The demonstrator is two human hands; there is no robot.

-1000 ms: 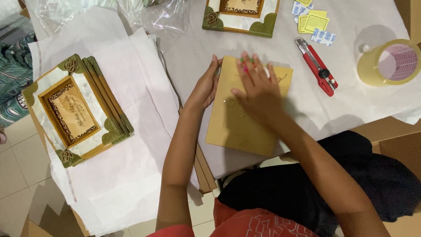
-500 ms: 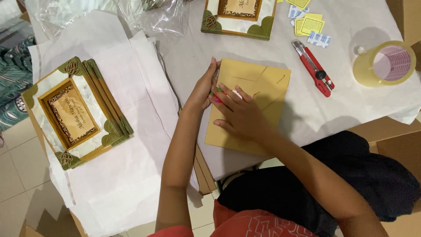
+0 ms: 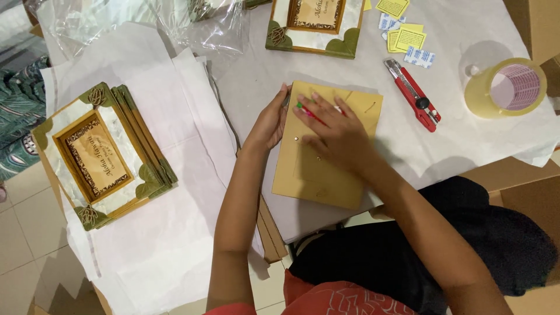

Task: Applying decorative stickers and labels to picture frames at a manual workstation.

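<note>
A tan rectangular backing board (image 3: 315, 175) lies face down on white paper in front of me. My left hand (image 3: 269, 125) grips its left edge with curled fingers. My right hand (image 3: 335, 131) rests flat on the board's upper half and holds a thin red and green tool (image 3: 308, 112) between thumb and fingers. Small metal tabs show on the board near my right hand.
A stack of decorated frames (image 3: 99, 153) with green leaf corners lies at the left on white wrapping paper (image 3: 175, 221). Another frame (image 3: 315, 23) sits at the top. A red utility knife (image 3: 414, 93), a tape roll (image 3: 504, 87), yellow notes (image 3: 405, 35) and clear plastic (image 3: 192, 23) lie around.
My right hand has slid down and left across the board, from its upper right part to its upper middle. The left hand stays on the left edge.
</note>
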